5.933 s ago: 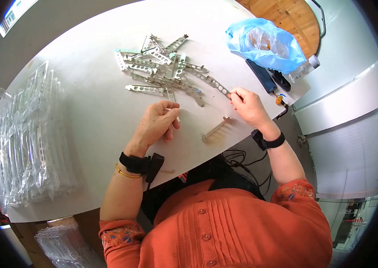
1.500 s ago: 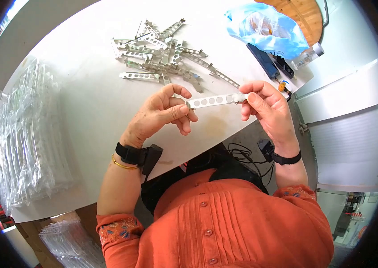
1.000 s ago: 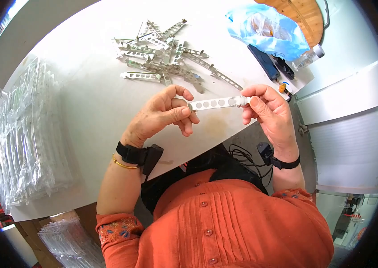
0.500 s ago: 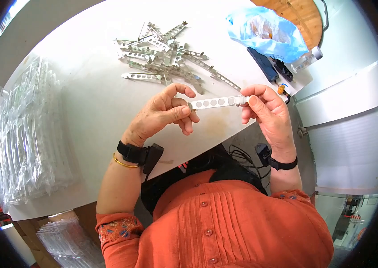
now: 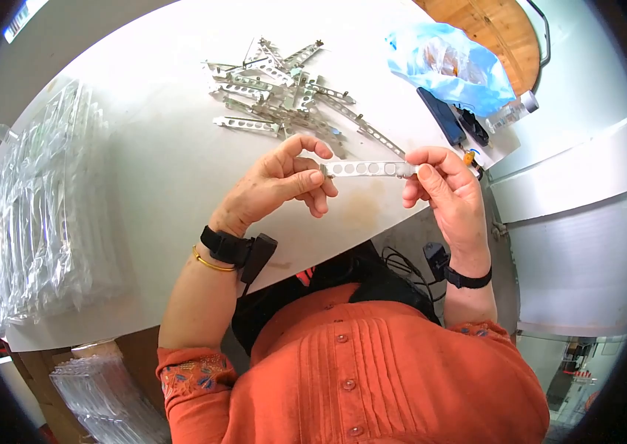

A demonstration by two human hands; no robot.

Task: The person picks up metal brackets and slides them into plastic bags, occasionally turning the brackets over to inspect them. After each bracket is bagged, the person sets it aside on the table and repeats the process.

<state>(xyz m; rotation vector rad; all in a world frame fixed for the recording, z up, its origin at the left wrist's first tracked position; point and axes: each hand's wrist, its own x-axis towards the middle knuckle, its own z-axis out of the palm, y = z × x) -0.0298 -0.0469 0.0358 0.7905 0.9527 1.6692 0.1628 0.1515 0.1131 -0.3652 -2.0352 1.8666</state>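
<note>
A thin metal strip with a row of round holes (image 5: 361, 169) is stretched level between my two hands, above the near part of the white table. My left hand (image 5: 276, 181) pinches its left end between thumb and fingers, the index finger curled above. At the other end, my right hand (image 5: 443, 181) grips the strip with thumb and forefinger. Just beyond lies a loose pile of similar perforated metal strips (image 5: 276, 92), crossing one another at many angles. Fingertips partly hide both ends of the held strip.
Clear plastic sleeves (image 5: 51, 214) are stacked on the left of the white table (image 5: 158, 185), with more sleeves (image 5: 110, 399) lower down. At back right are a blue plastic bag (image 5: 450, 70), a phone (image 5: 441, 116), a clear bottle (image 5: 513, 112) and a round wooden board (image 5: 502, 33).
Both hands still hold the strip, which now sits a little more level. The whole view has shifted slightly, with the pile and bag appearing further right.
</note>
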